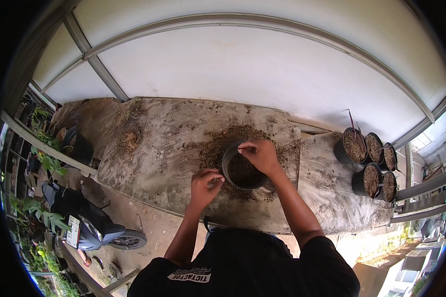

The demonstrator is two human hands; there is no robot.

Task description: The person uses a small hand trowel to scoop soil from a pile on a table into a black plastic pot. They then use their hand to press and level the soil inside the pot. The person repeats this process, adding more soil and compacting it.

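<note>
A round black plastic pot [226,163] stands on the soiled bench top [163,148] in front of me, with dark brown material low inside it. My right hand [261,155] reaches over the pot's far rim, thumb and fingertips drawn together around a small dark bit too fine to name. At the pot's left side is my left hand [206,186], its thumb and index finger close together near the outer wall. Whether those left fingertips pinch anything cannot be made out. Loose dark soil [215,143] is scattered on the bench around the pot.
Several black pots of brown growing medium [355,146] cluster at the bench's right end, some with thin stems. A white panel wall [245,63] closes the far side. Dry root-like debris [130,141] lies left on the bench. A motorcycle [93,222] and leafy plants [41,211] stand lower left.
</note>
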